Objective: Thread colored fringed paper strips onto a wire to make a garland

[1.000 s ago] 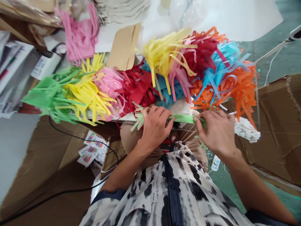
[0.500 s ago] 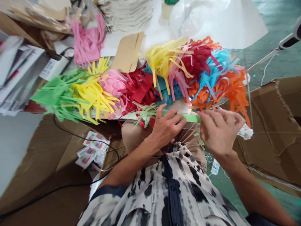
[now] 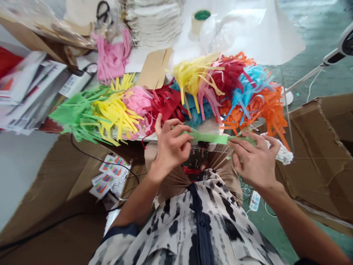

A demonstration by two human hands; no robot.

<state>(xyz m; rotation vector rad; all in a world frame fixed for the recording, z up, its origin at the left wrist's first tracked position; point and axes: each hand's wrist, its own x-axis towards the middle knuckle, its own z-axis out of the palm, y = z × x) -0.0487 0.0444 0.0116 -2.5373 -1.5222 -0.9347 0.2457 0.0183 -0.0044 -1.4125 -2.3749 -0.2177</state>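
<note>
**Green strip held between both hands**

My left hand (image 3: 171, 145) was closed on the left end of a narrow green paper strip (image 3: 212, 138); the fingers were curled together over it, with the thumb pressed against them. My right hand (image 3: 255, 162) pinched the strip's right end between thumb and forefinger; the other fingers lay loosely spread.

The strip ran nearly level from hand to hand, just in front of the table edge (image 3: 149, 138) and above my lap.

Behind it on the table lay fringed paper bundles, crowded and touching: a green fringed bundle (image 3: 77, 114); a yellow fringed bundle (image 3: 116, 110); a pink fringed bundle (image 3: 136, 100); a red fringed bundle (image 3: 165, 103); then a blue fringed bundle (image 3: 248, 84) and an orange fringed bundle (image 3: 271, 106) piled together.

Farther back: a flat brown paper envelope (image 3: 154, 68); a pale tape roll with a green core (image 3: 200, 20); black-handled scissors (image 3: 102, 10).

A brown cardboard box (image 3: 322, 147) stood open to my right; a black cable (image 3: 91, 158) and small colour-printed cards (image 3: 110, 175) lay lower left.
</note>
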